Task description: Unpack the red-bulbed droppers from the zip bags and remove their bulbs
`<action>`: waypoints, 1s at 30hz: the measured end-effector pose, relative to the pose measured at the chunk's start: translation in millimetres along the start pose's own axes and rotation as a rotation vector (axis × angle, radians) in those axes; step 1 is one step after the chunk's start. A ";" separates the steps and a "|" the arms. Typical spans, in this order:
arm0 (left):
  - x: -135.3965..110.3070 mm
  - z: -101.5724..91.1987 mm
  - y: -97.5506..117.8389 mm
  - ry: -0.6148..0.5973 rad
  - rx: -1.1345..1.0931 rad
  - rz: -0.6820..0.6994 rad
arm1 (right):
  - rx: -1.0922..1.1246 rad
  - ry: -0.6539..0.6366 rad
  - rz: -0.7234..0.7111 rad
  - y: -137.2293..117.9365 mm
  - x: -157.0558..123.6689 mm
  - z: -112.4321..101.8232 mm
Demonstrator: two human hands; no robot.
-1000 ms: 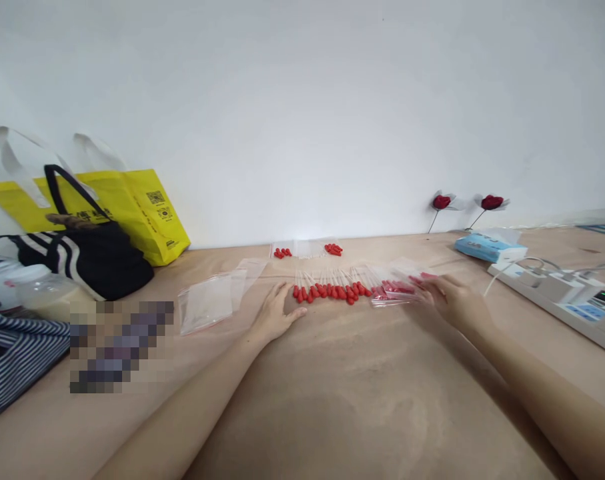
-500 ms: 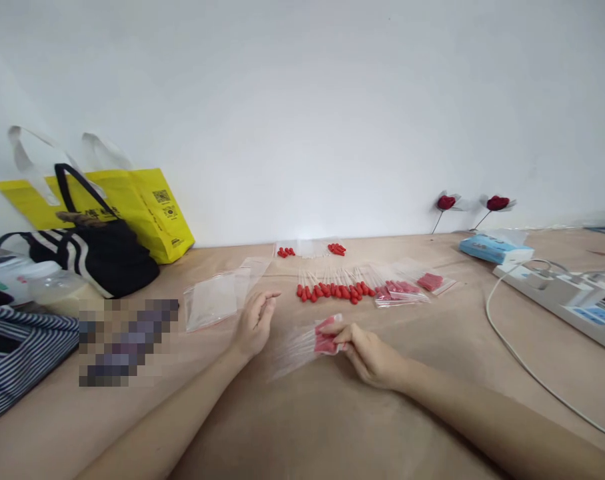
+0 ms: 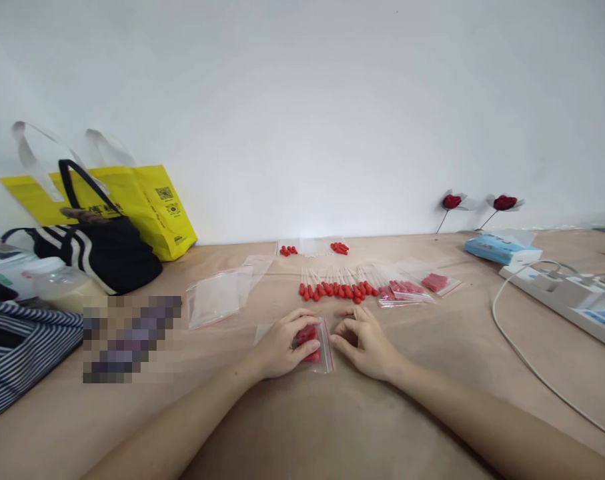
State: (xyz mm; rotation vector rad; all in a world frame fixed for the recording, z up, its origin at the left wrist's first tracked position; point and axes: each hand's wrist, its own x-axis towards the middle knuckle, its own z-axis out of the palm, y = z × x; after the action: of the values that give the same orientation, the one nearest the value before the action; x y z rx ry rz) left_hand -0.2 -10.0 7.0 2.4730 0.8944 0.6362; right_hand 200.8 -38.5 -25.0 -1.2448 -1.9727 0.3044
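Note:
A small clear zip bag with red-tipped pieces inside lies flat on the tan table in front of me. My left hand rests on the bag's left part, fingers curled over the red contents. My right hand sits at the bag's right edge, fingertips bent and touching its sealed end. Just beyond my hands lies a row of loose red-tipped sticks. To their right lie filled clear bags with red contents.
A stack of clear bags without contents lies left of my hands. A black striped handbag and yellow tote stand at the far left. A power strip with white cable, blue packet and two red roses are on the right.
My right hand carried a filled bag from the right pile toward me and laid it flat. My left hand drew back from the sticks onto that bag.

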 end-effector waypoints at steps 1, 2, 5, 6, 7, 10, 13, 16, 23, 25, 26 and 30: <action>-0.2 1.1 -1.2 0.009 -0.002 -0.001 | 0.006 -0.027 0.021 -1.9 0.7 0.4; -0.2 2.0 -1.9 0.018 -0.003 -0.001 | 0.015 -0.056 0.041 -3.8 1.4 0.8; 1.0 4.0 -0.7 0.041 0.004 -0.011 | 0.052 -0.130 0.082 -8.7 2.9 1.0; 1.9 4.3 0.5 0.044 0.010 -0.015 | 0.067 -0.141 0.097 -9.8 2.9 0.9; 3.2 4.5 1.9 0.043 0.019 -0.018 | 0.083 -0.146 0.113 -10.5 2.8 0.8; 8.2 3.8 6.1 0.013 0.060 -0.003 | 0.142 -0.139 0.148 -11.5 2.3 0.7; 13.0 2.1 8.9 -0.046 0.105 0.031 | 0.183 -0.123 0.139 -11.2 2.2 1.4; 15.8 0.4 9.5 -0.066 0.129 0.057 | 0.192 -0.099 0.134 -10.9 2.1 2.4; 16.6 2.0 2.5 0.017 0.111 0.130 | 0.038 0.005 -0.040 -8.7 -0.8 1.4; 16.1 3.5 -0.2 0.045 0.095 0.149 | -0.062 0.061 -0.183 -7.5 -0.7 0.1; 15.8 4.3 -1.5 0.060 0.089 0.154 | -0.102 0.085 -0.253 -7.0 -0.3 -0.5; 14.7 7.3 -5.2 0.100 0.079 0.186 | -0.216 0.155 -0.419 -5.4 2.2 -1.5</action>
State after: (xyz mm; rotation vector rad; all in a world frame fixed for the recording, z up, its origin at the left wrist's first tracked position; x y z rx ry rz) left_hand 11.5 1.9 2.3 2.6360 0.7443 0.8083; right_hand 197.8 -39.5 -19.9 -0.9175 -2.1079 -0.2122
